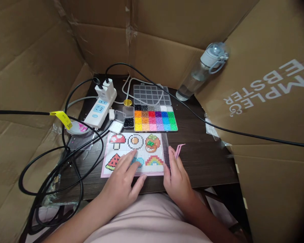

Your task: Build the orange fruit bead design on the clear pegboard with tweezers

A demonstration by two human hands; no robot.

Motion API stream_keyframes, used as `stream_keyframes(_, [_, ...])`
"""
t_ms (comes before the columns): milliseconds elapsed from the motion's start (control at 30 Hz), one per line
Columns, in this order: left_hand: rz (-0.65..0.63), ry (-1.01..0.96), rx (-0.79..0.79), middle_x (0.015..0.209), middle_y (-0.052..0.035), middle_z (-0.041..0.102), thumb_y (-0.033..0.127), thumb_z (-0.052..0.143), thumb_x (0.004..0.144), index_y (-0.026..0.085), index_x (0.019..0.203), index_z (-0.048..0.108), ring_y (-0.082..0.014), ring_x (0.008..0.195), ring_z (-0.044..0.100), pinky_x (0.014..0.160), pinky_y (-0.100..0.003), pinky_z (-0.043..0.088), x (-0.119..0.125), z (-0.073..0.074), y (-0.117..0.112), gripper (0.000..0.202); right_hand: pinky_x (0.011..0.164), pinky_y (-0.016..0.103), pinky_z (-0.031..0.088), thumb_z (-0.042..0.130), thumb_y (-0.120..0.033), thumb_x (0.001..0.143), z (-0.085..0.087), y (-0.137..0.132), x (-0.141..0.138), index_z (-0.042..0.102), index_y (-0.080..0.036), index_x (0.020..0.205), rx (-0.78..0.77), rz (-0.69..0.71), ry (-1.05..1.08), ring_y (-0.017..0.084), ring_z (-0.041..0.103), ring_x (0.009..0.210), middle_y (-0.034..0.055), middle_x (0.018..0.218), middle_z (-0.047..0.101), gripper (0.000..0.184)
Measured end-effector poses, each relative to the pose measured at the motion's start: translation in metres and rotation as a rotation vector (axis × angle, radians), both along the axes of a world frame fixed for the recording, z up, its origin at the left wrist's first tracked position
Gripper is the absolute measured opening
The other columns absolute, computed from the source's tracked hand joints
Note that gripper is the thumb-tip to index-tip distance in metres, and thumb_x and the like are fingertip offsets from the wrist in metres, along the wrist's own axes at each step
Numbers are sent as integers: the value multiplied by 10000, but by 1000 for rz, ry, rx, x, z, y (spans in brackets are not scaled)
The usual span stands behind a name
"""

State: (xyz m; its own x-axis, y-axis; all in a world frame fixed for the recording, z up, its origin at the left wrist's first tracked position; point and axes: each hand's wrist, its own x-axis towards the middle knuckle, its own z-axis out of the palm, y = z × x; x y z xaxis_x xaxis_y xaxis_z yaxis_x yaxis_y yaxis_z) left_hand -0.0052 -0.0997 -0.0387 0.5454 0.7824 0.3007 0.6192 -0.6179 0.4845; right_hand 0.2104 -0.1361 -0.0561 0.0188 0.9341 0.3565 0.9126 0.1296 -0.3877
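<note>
A pattern sheet (124, 147) with pixel pictures of a mushroom, fried egg, watermelon and rainbow lies on the dark table, under a clear pegboard (166, 143). My left hand (124, 180) rests over its lower middle, fingers apart, partly hiding a blue picture. At the right edge of the board is my right hand (177, 177), its fingers closed around pink tweezers (178, 150) whose bent tips point away from me. Behind the sheet stands a sorting case (155, 122) filled with coloured beads. Beside that are small boxes of black beads (128, 122) and white beads (116, 127).
A power strip (97, 113) with plugs stands at the left, among looping black cables (66, 148). One cable crosses above the table to the right. A white dish (74, 127) holds pink beads. A water bottle (199, 74) stands back right. Cardboard walls (162, 33) surround the table.
</note>
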Motion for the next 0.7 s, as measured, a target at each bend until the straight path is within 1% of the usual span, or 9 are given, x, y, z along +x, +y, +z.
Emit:
stream_keyframes(133, [-4, -3, -2, 1397, -254, 514, 248, 542, 930, 116, 1113, 581, -347, 1327, 492, 1066, -534, 480, 1, 0, 0, 229, 1029, 504, 539, 471, -118, 945, 0, 1, 1, 196, -159, 1582, 3, 14, -2, 345, 467, 1389, 226, 1455, 507, 695])
stream_keyframes(267, [-4, -3, -14, 1411, -256, 499, 251, 547, 927, 113, 1115, 581, -355, 1335, 480, 1067, -543, 477, 1, 0, 1, 235, 1040, 511, 530, 507, -133, 938, 1, 1, 2, 230, -172, 1576, 16, 17, 58, 340, 473, 1385, 217, 1458, 507, 697])
stream_keyframes(367, [8, 2, -24, 1430, -242, 489, 251, 553, 923, 130, 1108, 585, -355, 1360, 455, 1076, -547, 469, 1, 0, 0, 223, 1063, 504, 511, 557, -150, 921, 3, -1, 6, 261, -196, 1568, 31, 0, 177, 334, 461, 1396, 197, 1488, 482, 712])
stream_keyframes(433, [15, -6, -25, 1448, -230, 480, 244, 552, 921, 148, 1106, 585, -344, 1379, 442, 1080, -537, 469, -1, 1, -1, 210, 1073, 499, 501, 558, -147, 912, 8, 1, 13, 265, -212, 1565, 29, 8, 296, 328, 444, 1409, 179, 1524, 443, 718])
stream_keyframes(500, [20, -30, -32, 1465, -214, 470, 236, 552, 919, 171, 1105, 586, -326, 1388, 441, 1077, -509, 478, -3, 3, -1, 200, 1081, 501, 490, 536, -124, 899, 17, 7, 23, 247, -225, 1568, 19, 64, 412, 322, 437, 1415, 167, 1561, 391, 736])
stream_keyframes(567, [37, -74, -51, 1469, -194, 475, 235, 561, 914, 195, 1094, 590, -307, 1376, 464, 1069, -479, 486, -6, 7, 0, 187, 1085, 515, 478, 520, -93, 874, 29, 19, 35, 219, -241, 1572, 19, 163, 487, 322, 451, 1405, 161, 1587, 347, 775])
stream_keyframes(633, [76, -142, -78, 1453, -171, 495, 238, 569, 911, 214, 1073, 596, -290, 1349, 496, 1055, -456, 491, -9, 13, 6, 166, 1077, 525, 480, 517, -62, 847, 42, 39, 46, 190, -264, 1575, 36, 282, 503, 322, 483, 1380, 162, 1599, 324, 823])
stream_keyframes(700, [122, -229, -114, 1415, -147, 529, 239, 567, 913, 226, 1042, 601, -269, 1310, 532, 1041, -437, 491, -10, 21, 15, 134, 1074, 532, 481, 510, -35, 841, 52, 63, 54, 167, -281, 1575, 87, 393, 483, 310, 519, 1352, 166, 1584, 354, 847])
